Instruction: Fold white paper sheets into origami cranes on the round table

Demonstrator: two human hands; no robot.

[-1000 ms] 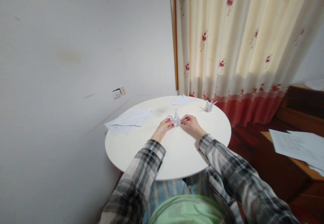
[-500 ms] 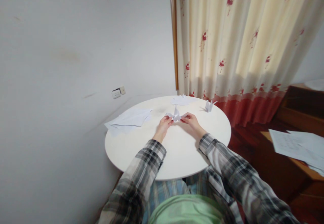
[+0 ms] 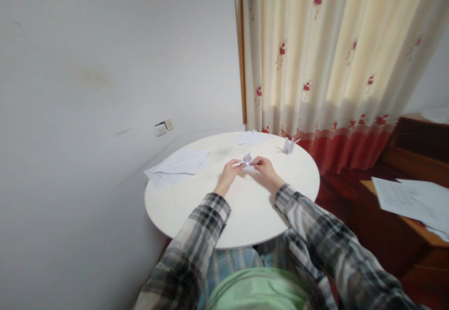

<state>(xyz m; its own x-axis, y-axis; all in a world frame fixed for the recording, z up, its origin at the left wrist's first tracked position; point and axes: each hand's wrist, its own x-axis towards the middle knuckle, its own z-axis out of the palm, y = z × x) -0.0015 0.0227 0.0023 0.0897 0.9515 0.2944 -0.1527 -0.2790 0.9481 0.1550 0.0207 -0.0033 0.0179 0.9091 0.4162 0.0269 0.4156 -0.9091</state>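
A white folded-paper crane (image 3: pixel 247 158) is held between both hands over the middle of the round white table (image 3: pixel 252 207). My left hand (image 3: pixel 230 170) pinches its left side, and my right hand (image 3: pixel 265 167) grips the opposite side. One pointed flap of the paper stands up between the hands, facing away from me. The fingertips partly cover the crane's ends. Another white paper crane (image 3: pixel 289 146) stands upright by itself near the table's right far edge.
Loose white sheets (image 3: pixel 178 164) lie at the table's left edge, and more paper (image 3: pixel 252 137) lies at the far edge. A wall (image 3: pixel 87 137) borders the left side; a patterned curtain (image 3: pixel 315 67) hangs behind. Written papers (image 3: pixel 410 200) rest on wooden furniture at right.
The crane has tilted in my fingers, so its spread sides look flatter and narrower. My left hand has shifted slightly right; the right hand has hardly moved.
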